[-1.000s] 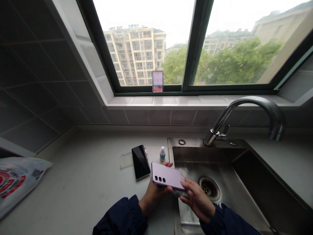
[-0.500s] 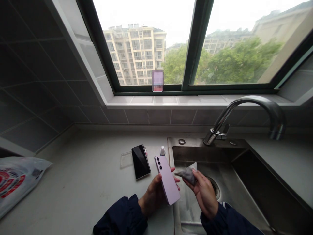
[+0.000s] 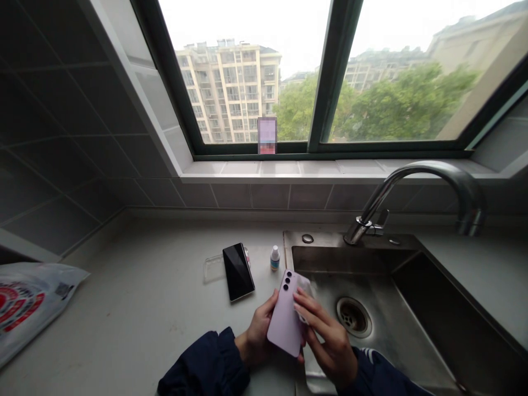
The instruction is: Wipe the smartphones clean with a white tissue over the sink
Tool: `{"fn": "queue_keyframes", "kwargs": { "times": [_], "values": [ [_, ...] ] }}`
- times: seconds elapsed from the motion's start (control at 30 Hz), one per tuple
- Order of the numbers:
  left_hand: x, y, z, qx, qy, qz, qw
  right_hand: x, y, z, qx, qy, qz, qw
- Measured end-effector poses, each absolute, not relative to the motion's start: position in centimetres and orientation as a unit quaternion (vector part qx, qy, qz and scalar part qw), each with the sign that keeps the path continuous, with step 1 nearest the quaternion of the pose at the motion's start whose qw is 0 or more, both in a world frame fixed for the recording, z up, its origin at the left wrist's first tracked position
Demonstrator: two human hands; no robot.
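Window ledge (image 3: 297, 168) at back, pale surface (image 3: 144, 308) below, steel sink (image 3: 396, 313) let into it on the right. Plastic bag (image 3: 33, 308) far left, faucet (image 3: 437, 170) behind the sink.

Left hand (image 3: 260, 330): curled round the lilac phone (image 3: 282, 324), thumb at its left edge, fingers mostly hidden underneath. Right hand (image 3: 330, 338): fingers nearly straight, has hold of the grey cloth (image 3: 305, 283), pressing it to the phone's right side; thumb hidden. Phone's in the air by the sink's left rim, back up.

Dark phone (image 3: 238, 272) lies on the surface, overlapping a clear case (image 3: 214, 268). Small bottle (image 3: 275, 258) upright nearby.

My read: mid-wipe on the back. Next pass calls for light pressure, left grip steady.

Vs half a second ago: cloth was off the phone, out over the sink; now on it. Phone's camera end swung from upper left to upper right. Bottle, dark phone unmoved.
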State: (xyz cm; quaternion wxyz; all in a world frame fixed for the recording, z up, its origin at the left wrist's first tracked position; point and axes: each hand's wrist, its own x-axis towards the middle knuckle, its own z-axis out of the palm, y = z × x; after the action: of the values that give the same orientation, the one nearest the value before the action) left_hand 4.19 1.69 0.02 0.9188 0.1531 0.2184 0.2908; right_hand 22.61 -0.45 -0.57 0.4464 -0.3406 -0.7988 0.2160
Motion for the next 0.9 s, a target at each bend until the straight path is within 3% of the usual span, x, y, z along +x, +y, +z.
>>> {"fn": "queue_keyframes", "kwargs": {
  "times": [0.1,0.23,0.5,0.9],
  "values": [
    [4.3,1.6,-0.2,0.133,0.261,0.338,0.895,22.4,-0.5,-0.5,-0.304,-0.860,0.143,0.383],
    [4.5,1.8,-0.3,0.113,0.236,0.358,0.896,22.2,-0.7,0.3,-0.292,-0.877,0.102,0.367],
    [4.8,2.0,0.5,0.106,0.217,0.357,0.902,21.8,-1.0,0.8,-0.251,-0.890,0.119,0.362],
    [4.5,1.9,0.5,0.127,0.275,0.342,0.890,23.1,0.2,0.2,-0.329,-0.892,0.090,0.295]
  ]
}}
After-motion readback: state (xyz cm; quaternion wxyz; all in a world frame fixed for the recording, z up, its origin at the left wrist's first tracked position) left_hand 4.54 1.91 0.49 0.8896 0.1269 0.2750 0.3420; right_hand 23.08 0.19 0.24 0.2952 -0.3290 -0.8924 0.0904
